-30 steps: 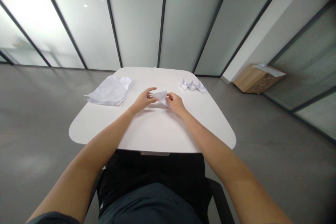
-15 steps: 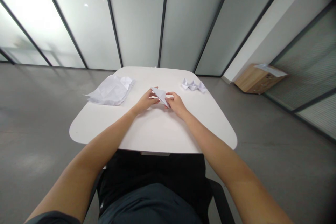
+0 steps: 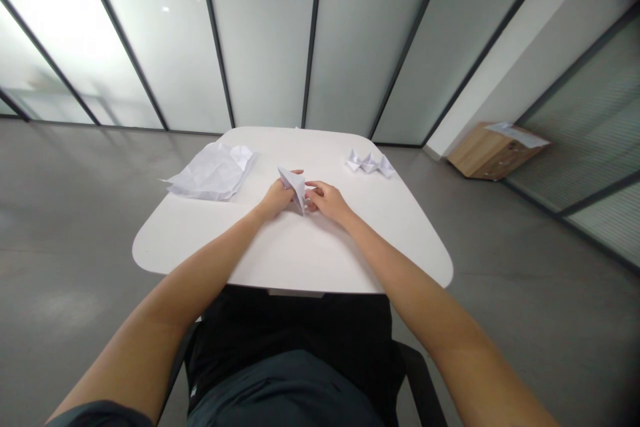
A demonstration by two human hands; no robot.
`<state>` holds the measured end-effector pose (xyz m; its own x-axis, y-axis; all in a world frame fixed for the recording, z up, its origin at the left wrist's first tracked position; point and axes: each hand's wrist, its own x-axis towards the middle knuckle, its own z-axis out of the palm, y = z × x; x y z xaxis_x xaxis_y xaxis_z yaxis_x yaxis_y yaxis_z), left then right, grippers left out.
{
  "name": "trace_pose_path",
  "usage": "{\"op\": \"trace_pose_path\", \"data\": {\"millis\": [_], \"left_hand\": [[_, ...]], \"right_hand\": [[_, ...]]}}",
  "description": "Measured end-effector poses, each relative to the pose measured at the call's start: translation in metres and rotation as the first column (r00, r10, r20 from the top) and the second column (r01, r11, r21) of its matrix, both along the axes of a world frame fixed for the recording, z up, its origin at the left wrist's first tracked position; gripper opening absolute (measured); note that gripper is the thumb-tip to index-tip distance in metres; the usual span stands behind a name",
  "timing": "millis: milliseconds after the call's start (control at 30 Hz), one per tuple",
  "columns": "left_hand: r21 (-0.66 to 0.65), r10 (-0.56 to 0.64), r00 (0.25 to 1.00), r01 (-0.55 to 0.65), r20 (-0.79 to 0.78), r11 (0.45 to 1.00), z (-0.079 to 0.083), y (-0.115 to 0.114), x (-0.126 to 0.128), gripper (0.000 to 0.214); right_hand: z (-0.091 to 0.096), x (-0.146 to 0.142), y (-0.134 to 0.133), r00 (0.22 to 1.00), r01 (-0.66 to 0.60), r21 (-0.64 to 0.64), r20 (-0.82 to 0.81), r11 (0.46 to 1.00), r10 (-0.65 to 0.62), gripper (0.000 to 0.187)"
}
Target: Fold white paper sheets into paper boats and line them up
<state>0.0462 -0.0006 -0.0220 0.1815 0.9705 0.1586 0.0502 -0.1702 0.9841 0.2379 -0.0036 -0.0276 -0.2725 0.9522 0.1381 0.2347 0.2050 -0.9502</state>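
My left grip (image 3: 276,200) pinches a pointed white paper fold (image 3: 295,187) mid-bench (image 3: 300,253); my right grip (image 3: 326,203) seems only to touch it. A pleated white paper piece (image 3: 369,163) sits folded near the far right edge, a creased white paper sheet (image 3: 213,173) near the far left.

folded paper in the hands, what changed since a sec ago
The folded paper triangle has moved left and tilted up, its point now aimed down at the table, held in the left hand. The right hand slid left after it. The crumpled paper sheet and folded paper piece stayed put.
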Motion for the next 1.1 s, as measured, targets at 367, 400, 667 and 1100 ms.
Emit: {"op": "trace_pose_path", "data": {"millis": [367, 400, 667, 1100], "left_hand": [[0.367, 0.135, 0.905, 0.025, -0.403, 0.930, -0.002, 0.008, -0.008, 0.044], [0.362, 0.121, 0.904, 0.040, -0.411, 0.931, -0.001, 0.009, -0.009, 0.044], [0.062, -0.223, 0.972, 0.227, -0.072, 0.972, 0.011, 0.000, -0.017, 0.069], [-0.021, -0.196, 0.977, 0.194, -0.080, 0.981, 0.003, 0.001, -0.020, 0.082]], "right_hand": [[0.006, 0.005, -0.003, 0.995, 0.063, 0.076, 0.069, 0.995, -0.068, 0.064], [0.006, 0.006, -0.002, 0.997, 0.068, 0.062, 0.041, 0.996, -0.070, 0.063], [0.005, 0.006, 0.007, 0.991, 0.064, -0.012, -0.119, 0.998, -0.065, 0.046], [0.015, 0.009, -0.008, 0.953, -0.089, -0.168, -0.302, 0.982, 0.035, 0.034]]}}
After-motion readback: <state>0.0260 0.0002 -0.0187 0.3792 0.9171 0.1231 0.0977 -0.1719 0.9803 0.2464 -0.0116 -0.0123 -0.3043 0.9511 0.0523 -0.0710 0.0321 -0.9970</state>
